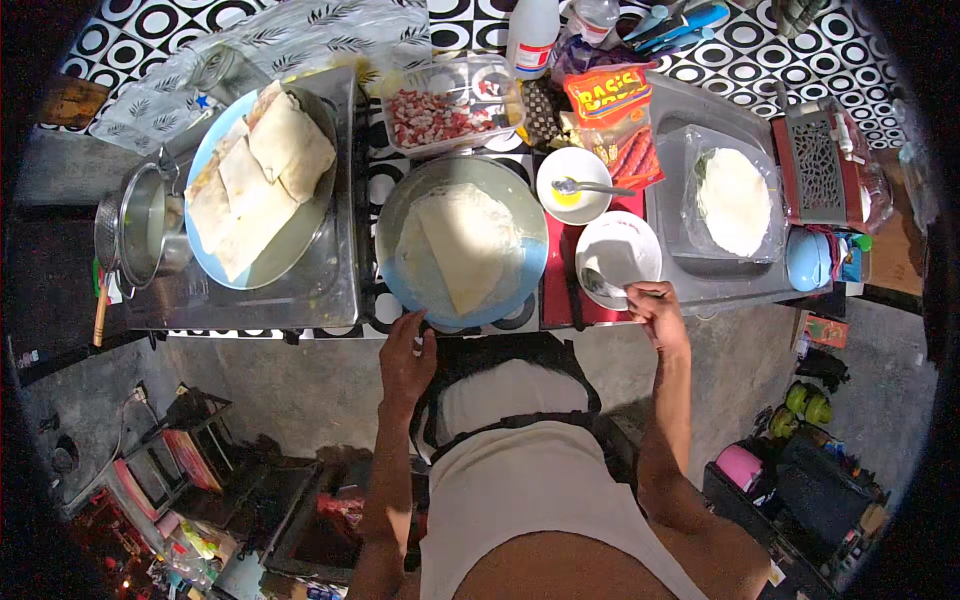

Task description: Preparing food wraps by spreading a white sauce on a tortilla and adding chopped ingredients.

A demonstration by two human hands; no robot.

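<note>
My left hand [409, 356] rests at the near rim of a blue plate [525, 289]; whether it grips the rim is unclear. On this plate lies a thin sheet of dough [465, 247], a folded layer tapering to a point towards me, with flour around it. My right hand [656, 307] holds the handle of a spoon [598, 283], its bowl inside a white bowl [619, 244]. Just behind stands another white bowl [555, 161] with a spoon [600, 187] and yellow liquid. At the left, a second blue plate [202, 150] bears several folded dough parcels [259, 187].
Chopped red and pale pieces [435, 120] fill part of a clear plastic container [487, 71] at the back. Beside it are a sausage packet [615, 120] and a white bottle [533, 37]. Flat dough [735, 202] lies on plastic on the right tray [694, 281]. Metal strainers [146, 225] stand far left.
</note>
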